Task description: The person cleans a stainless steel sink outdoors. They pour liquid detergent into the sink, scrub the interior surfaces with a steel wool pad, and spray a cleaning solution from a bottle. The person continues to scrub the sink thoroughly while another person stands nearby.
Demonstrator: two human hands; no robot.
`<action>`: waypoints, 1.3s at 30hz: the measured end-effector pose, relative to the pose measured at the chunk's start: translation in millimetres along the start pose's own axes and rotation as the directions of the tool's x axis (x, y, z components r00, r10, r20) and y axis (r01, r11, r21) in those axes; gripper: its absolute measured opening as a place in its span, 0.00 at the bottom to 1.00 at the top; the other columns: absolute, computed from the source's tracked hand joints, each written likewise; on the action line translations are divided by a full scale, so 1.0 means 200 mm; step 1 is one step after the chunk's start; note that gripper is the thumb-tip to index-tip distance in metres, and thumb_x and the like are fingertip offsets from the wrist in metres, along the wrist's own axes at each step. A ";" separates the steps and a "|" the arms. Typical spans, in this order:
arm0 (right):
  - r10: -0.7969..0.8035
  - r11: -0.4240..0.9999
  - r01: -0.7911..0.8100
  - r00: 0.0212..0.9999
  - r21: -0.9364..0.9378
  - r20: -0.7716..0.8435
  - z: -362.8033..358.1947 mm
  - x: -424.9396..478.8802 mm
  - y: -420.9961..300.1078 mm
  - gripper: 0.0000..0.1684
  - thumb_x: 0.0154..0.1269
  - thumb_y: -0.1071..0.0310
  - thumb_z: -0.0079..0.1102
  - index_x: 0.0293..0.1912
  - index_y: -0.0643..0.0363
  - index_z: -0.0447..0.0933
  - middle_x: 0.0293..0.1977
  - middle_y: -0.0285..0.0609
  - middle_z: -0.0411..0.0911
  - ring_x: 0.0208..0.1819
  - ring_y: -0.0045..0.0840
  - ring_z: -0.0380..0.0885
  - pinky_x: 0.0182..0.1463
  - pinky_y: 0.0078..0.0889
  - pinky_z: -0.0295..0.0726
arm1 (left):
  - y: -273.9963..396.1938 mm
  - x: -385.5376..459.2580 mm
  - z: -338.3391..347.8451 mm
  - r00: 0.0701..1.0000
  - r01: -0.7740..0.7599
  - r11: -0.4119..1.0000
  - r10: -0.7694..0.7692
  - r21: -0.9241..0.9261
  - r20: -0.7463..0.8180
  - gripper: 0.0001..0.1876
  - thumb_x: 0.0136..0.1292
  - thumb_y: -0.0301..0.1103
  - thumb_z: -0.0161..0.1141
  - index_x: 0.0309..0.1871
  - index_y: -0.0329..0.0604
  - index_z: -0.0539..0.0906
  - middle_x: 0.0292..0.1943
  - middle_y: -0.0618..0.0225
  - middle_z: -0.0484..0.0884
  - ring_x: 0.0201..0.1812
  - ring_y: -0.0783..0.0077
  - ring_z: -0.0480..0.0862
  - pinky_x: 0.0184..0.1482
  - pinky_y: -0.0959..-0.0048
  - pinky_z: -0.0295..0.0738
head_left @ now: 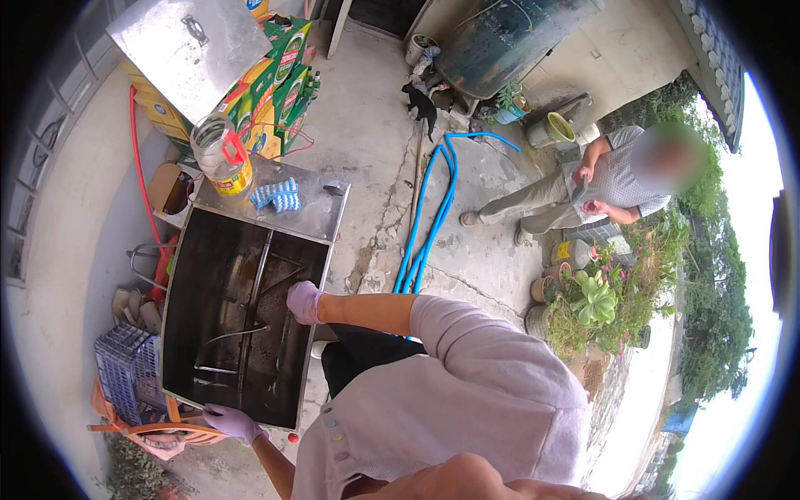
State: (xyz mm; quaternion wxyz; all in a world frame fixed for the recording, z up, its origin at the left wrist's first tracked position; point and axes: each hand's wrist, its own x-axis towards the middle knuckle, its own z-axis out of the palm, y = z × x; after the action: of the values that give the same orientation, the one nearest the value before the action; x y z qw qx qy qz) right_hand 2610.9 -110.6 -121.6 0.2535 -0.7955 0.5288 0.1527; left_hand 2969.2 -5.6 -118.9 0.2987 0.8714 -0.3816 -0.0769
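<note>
A large open metal tank (324,256) with a dark, wet inside stands before me; metal bars run through it and suds lie on its floor. My right hand (304,302), in a thin purple glove, is over the tank at its near side, fingers curled and partly hidden; whether it holds something cannot be told. With the same kind of glove, my left hand (232,421) rests at the tank's lower corner, its fingers on the rim. A folded blue and white cloth (275,194) and a clear plastic jug with a red handle (219,152) stand on the tank's metal top.
A metal lid (181,50) lies on stacked beer cartons (281,81). A blue hose (431,212) crosses the concrete. A black cat (422,106) is near a large cylindrical tank (500,44). Another person (603,175) stands by potted plants. A blue crate (125,369) sits on an orange chair (181,431).
</note>
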 end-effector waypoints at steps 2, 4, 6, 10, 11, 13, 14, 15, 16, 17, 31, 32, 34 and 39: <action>-0.035 0.999 0.030 0.992 -0.043 -0.124 0.01 -0.04 -0.05 0.16 0.49 0.59 0.63 0.33 0.61 0.87 0.33 0.52 0.85 0.38 0.47 0.85 0.41 0.45 0.83 | -0.02 0.01 -0.01 1.000 0.002 0.999 -0.002 0.033 0.017 0.21 0.79 0.40 0.46 0.59 0.29 0.76 0.54 0.44 0.81 0.51 0.45 0.82 0.52 0.59 0.78; -0.071 0.994 0.084 0.983 0.075 -0.170 0.02 -0.07 -0.10 0.17 0.49 0.58 0.63 0.33 0.62 0.86 0.33 0.54 0.84 0.37 0.48 0.84 0.40 0.46 0.83 | -0.01 0.04 -0.01 0.998 0.045 0.998 -0.046 0.040 0.048 0.21 0.78 0.42 0.45 0.61 0.32 0.76 0.56 0.44 0.80 0.55 0.44 0.81 0.54 0.58 0.78; -0.102 0.978 0.148 0.953 0.146 -0.285 0.07 -0.07 -0.13 0.19 0.48 0.56 0.64 0.32 0.64 0.84 0.33 0.55 0.82 0.38 0.48 0.83 0.40 0.47 0.82 | 0.04 0.05 -0.02 0.996 0.051 0.993 -0.058 0.105 0.065 0.22 0.79 0.42 0.45 0.61 0.32 0.76 0.56 0.43 0.80 0.54 0.42 0.81 0.54 0.58 0.77; -0.171 0.943 0.262 0.911 0.206 -0.376 0.01 -0.12 -0.11 0.22 0.52 0.54 0.64 0.37 0.64 0.78 0.38 0.52 0.75 0.41 0.45 0.79 0.41 0.46 0.80 | 0.18 -0.01 -0.05 0.997 0.079 0.992 -0.080 0.103 0.004 0.21 0.79 0.41 0.44 0.57 0.30 0.76 0.51 0.42 0.81 0.48 0.41 0.81 0.47 0.54 0.76; -0.179 0.937 0.279 0.901 0.210 -0.396 -0.02 -0.13 -0.09 0.21 0.52 0.54 0.64 0.37 0.64 0.78 0.38 0.52 0.75 0.42 0.45 0.79 0.42 0.46 0.80 | 0.19 -0.02 -0.04 0.997 0.071 0.993 -0.068 0.094 -0.030 0.21 0.79 0.41 0.44 0.56 0.29 0.76 0.48 0.42 0.82 0.45 0.40 0.81 0.44 0.53 0.75; -0.201 0.917 0.327 0.873 0.229 -0.444 -0.05 -0.16 -0.10 0.21 0.53 0.54 0.63 0.38 0.63 0.78 0.38 0.51 0.75 0.42 0.44 0.79 0.42 0.46 0.80 | 0.11 0.00 -0.02 1.000 0.023 0.992 -0.022 0.127 -0.010 0.21 0.79 0.41 0.43 0.56 0.29 0.76 0.48 0.41 0.81 0.46 0.39 0.81 0.44 0.52 0.76; -0.219 0.912 0.339 0.878 0.229 -0.426 -0.06 -0.16 -0.10 0.21 0.53 0.55 0.63 0.39 0.63 0.78 0.38 0.50 0.74 0.43 0.43 0.78 0.42 0.45 0.80 | 0.07 0.02 -0.01 1.000 0.000 0.990 0.000 0.143 -0.002 0.21 0.79 0.41 0.43 0.56 0.29 0.76 0.48 0.41 0.81 0.46 0.39 0.81 0.44 0.52 0.76; -0.219 0.912 0.341 0.875 0.229 -0.432 -0.06 -0.16 -0.10 0.21 0.54 0.55 0.63 0.39 0.63 0.78 0.38 0.50 0.74 0.43 0.43 0.78 0.42 0.45 0.80 | 0.08 0.01 -0.02 1.000 0.019 0.991 -0.018 0.133 -0.003 0.21 0.79 0.42 0.43 0.55 0.29 0.76 0.48 0.41 0.81 0.46 0.38 0.80 0.44 0.52 0.75; -0.219 0.911 0.343 0.872 0.228 -0.438 -0.06 -0.16 -0.10 0.21 0.54 0.55 0.63 0.39 0.63 0.78 0.38 0.50 0.74 0.42 0.43 0.78 0.42 0.45 0.80 | 0.08 0.00 -0.01 0.999 0.038 0.992 -0.038 0.122 -0.005 0.21 0.79 0.42 0.43 0.54 0.29 0.76 0.48 0.40 0.81 0.46 0.38 0.80 0.44 0.51 0.75; -0.219 0.911 0.345 0.869 0.227 -0.443 -0.06 -0.17 -0.10 0.20 0.54 0.55 0.62 0.39 0.63 0.78 0.37 0.50 0.74 0.42 0.43 0.79 0.42 0.45 0.80 | 0.09 -0.01 -0.01 0.998 0.058 0.992 -0.058 0.111 -0.006 0.21 0.79 0.42 0.43 0.54 0.29 0.76 0.48 0.40 0.80 0.46 0.37 0.80 0.44 0.50 0.75; -0.160 0.925 0.290 0.885 0.247 -0.438 -0.09 -0.17 -0.12 0.21 0.53 0.55 0.62 0.40 0.63 0.81 0.37 0.52 0.79 0.43 0.45 0.81 0.45 0.46 0.80 | 0.13 -0.01 -0.06 1.000 0.001 0.999 0.000 0.047 -0.024 0.19 0.78 0.39 0.48 0.55 0.28 0.76 0.51 0.42 0.81 0.51 0.44 0.81 0.52 0.59 0.77; -0.120 0.945 0.224 0.915 0.237 -0.384 -0.05 -0.14 -0.13 0.20 0.53 0.56 0.61 0.38 0.63 0.82 0.37 0.54 0.81 0.42 0.47 0.82 0.45 0.46 0.81 | 0.14 -0.02 -0.07 0.998 -0.009 0.999 0.011 0.031 -0.058 0.18 0.77 0.38 0.49 0.55 0.28 0.76 0.50 0.43 0.81 0.51 0.44 0.81 0.51 0.59 0.78; 0.009 0.973 0.043 0.974 0.227 -0.225 -0.03 -0.07 -0.15 0.19 0.52 0.59 0.59 0.35 0.64 0.85 0.36 0.57 0.84 0.41 0.48 0.85 0.47 0.45 0.83 | 0.12 -0.02 -0.07 0.991 -0.035 0.999 0.037 0.020 -0.131 0.17 0.76 0.37 0.52 0.55 0.29 0.75 0.50 0.45 0.80 0.51 0.44 0.81 0.51 0.59 0.79; 0.403 0.552 -0.132 0.907 0.824 -0.124 0.14 0.10 -0.11 0.25 0.52 0.57 0.67 0.44 0.69 0.83 0.44 0.56 0.84 0.48 0.41 0.84 0.52 0.37 0.81 | 0.30 -0.14 -0.14 0.813 -0.547 0.837 0.538 0.026 -0.223 0.14 0.69 0.30 0.61 0.54 0.34 0.78 0.48 0.51 0.79 0.46 0.54 0.82 0.47 0.62 0.79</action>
State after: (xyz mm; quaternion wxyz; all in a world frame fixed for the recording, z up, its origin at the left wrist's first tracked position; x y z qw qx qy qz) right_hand 2639.1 -103.2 -148.8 0.4726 -0.5184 0.6881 -0.1854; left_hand 2923.6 -4.5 -64.0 0.3657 0.7234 -0.5768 0.1012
